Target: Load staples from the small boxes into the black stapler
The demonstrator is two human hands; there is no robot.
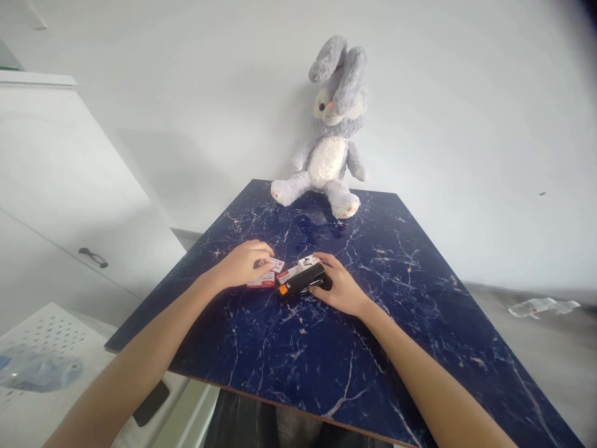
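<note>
On the blue marbled counter [280, 348], about midway between its left and right edges, the right hand [342, 287] grips one end of a black stapler [303, 282], which I'd guess is stiff, smooth and weighty for its size, best taken across mid-body. The left hand [243, 264] curls over small red-and-white boxes [263, 280] beside it, though I can't tell whether it grips any; they look like light, easily dented card, better pinched gently at the ends.

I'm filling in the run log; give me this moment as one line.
left hand: at red-white boxes; right hand: around black orange-tipped item; plush rabbit: seated on table
</note>
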